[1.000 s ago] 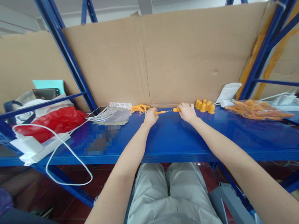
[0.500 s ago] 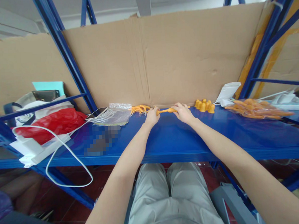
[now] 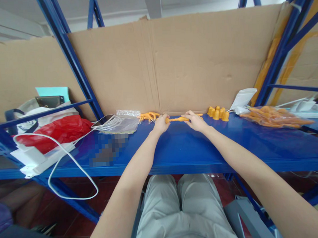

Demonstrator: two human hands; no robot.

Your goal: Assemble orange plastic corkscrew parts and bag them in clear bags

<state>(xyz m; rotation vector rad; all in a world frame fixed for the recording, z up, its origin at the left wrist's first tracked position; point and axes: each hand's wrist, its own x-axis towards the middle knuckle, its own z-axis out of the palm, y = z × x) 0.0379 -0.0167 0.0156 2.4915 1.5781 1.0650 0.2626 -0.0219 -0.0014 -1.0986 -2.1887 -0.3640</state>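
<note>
Both my hands rest at the back of a blue metal shelf (image 3: 182, 150), close to the cardboard backing. My left hand (image 3: 161, 124) is closed on the left end of a thin orange plastic piece (image 3: 178, 119). My right hand (image 3: 195, 121) is closed on its right end, and an orange tip sticks out past the fingers. A small heap of similar orange parts (image 3: 148, 115) lies just left of my left hand. Several orange caps (image 3: 218, 113) stand in a cluster just right of my right hand.
A clear bag of orange pieces (image 3: 274, 116) and a white pouch (image 3: 242, 99) lie at the right. To the left lie a clear plastic bag (image 3: 123, 122), a red bag (image 3: 56, 130), a white power strip (image 3: 34, 159) with a hanging cable, and blue rack uprights (image 3: 74, 63).
A second ago my hands held the orange piece stretched apart with a thin spring showing between them. They have since moved together, and the piece now looks short and whole.
</note>
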